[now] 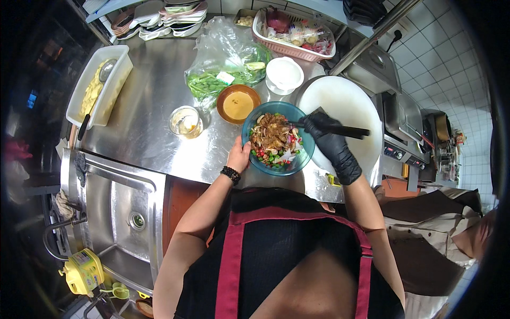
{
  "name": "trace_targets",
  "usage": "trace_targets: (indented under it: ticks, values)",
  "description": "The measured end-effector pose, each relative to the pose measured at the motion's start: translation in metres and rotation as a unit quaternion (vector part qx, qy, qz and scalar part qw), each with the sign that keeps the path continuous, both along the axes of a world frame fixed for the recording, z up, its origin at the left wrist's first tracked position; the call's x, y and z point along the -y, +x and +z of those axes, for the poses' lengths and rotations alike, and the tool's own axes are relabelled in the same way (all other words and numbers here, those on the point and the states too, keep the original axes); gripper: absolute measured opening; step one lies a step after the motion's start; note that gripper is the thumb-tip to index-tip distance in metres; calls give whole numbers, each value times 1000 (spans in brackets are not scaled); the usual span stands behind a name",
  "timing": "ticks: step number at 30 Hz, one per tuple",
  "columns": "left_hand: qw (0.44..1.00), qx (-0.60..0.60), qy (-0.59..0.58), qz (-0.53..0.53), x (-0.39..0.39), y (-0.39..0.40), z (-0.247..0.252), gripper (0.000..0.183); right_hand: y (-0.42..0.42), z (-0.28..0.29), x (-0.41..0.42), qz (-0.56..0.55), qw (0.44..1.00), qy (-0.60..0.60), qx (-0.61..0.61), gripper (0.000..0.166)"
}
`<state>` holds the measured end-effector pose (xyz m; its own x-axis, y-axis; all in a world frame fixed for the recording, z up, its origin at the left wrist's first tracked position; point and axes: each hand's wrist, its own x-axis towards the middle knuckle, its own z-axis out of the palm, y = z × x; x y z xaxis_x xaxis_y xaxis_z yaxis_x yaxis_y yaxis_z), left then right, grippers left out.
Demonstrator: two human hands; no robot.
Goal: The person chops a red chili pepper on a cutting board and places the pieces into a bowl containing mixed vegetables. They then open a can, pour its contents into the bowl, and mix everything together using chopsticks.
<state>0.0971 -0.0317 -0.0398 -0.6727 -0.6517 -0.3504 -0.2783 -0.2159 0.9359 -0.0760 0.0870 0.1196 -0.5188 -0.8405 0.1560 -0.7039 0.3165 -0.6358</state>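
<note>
A teal-tinted glass bowl [307,156] holds browned sliced pieces over chopped red and green peppers and pale onion pieces. My bare left hand [240,154] grips its left rim, a black bead bracelet on the wrist. In a black glove, my right hand [328,137] is closed around black chopsticks [350,130], whose tips reach into the food. Behind the bowl stands a brown bowl [258,95] of tan sauce. A clear glass cup [185,122] is to the left. White bowls [284,73] stand behind, and a round white cutting board [358,99] lies under and beyond the gloved hand.
A plastic bag of leafy greens [223,60] and a vegetable basket [295,50] are at the back. A long tub of pale slices [115,85] stands left, above the metal sink [159,215]. On the right is another person [426,235], near cooking equipment.
</note>
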Motion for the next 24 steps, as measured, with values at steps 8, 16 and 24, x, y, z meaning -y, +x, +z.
trace_targets:
  ticks: [8,16,24]
  values:
    - [1000,-7,-25,7,-1,-1,-8,22,-9,-54,0,30,997,51,44,21]
    - [1000,-6,-15,7,-1,0,-4,21,-12,-25,10,67,995,62,-30,16]
    - [1000,5,-28,12,-2,0,-8,22,-13,6,18,32,991,128,10,23]
